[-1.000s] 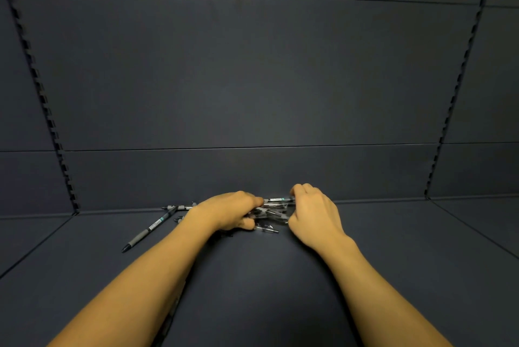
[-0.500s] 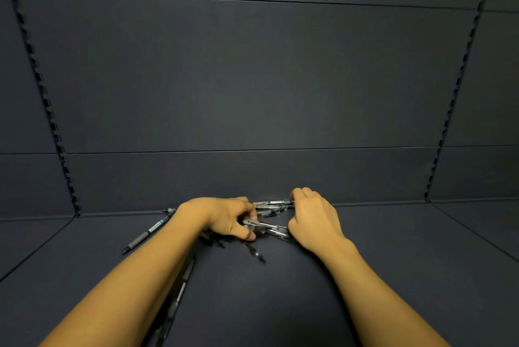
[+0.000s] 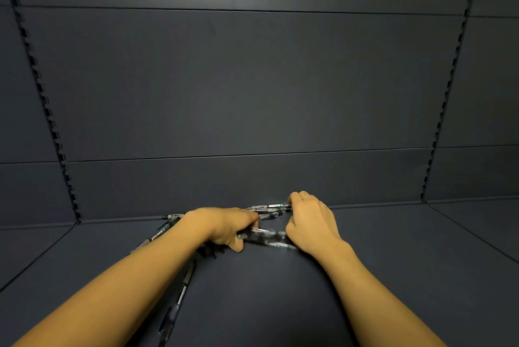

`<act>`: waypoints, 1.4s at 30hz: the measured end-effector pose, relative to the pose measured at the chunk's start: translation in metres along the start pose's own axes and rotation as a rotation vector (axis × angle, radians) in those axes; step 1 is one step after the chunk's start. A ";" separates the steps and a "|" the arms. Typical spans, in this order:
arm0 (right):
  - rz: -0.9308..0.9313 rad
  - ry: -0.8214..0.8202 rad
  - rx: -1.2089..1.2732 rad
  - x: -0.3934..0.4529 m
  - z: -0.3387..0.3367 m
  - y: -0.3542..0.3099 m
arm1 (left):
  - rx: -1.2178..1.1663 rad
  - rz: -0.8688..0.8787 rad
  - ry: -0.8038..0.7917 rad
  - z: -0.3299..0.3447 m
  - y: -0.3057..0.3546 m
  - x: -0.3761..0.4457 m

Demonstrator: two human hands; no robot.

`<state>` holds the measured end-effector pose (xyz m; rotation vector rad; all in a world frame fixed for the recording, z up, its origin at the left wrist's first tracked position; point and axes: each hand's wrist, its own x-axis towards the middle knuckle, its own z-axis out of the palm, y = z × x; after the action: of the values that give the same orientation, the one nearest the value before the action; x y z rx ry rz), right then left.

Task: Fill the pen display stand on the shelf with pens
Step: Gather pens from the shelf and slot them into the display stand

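Pens [image 3: 268,237] lie heaped on the shelf [image 3: 393,276], between left hand [image 3: 224,227] and right hand [image 3: 310,224]. One pen [image 3: 271,206] far, against back wall; another [image 3: 181,294] near, beside left forearm.

Two hands: left hand [image 3: 224,230], right hand [image 3: 310,224]. Pens: loose bunch [image 3: 266,237] between them, too blurred to count, maybe four or five. Three more single pens [image 3: 179,294] apart by left forearm. One shelf [image 3: 393,276].
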<state>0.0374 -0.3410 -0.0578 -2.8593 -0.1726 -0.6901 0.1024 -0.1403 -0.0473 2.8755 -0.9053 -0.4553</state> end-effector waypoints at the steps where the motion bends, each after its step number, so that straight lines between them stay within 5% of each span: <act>1: 0.001 0.004 -0.001 -0.001 -0.001 0.000 | 0.022 -0.003 0.022 0.001 -0.001 0.000; 13: -0.032 0.158 0.103 0.003 -0.027 -0.001 | 0.310 0.064 0.363 -0.015 -0.002 -0.014; 22: -0.070 0.215 0.199 0.007 -0.036 -0.001 | 0.431 -0.070 0.548 -0.048 0.005 -0.050; 42: -0.465 -0.006 0.251 -0.003 -0.016 -0.156 | 0.460 -0.617 0.520 -0.002 -0.076 -0.275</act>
<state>0.0034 -0.1925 -0.0198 -2.5926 -0.8779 -0.6783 -0.0701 0.0794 0.0110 3.3758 -0.0224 0.5344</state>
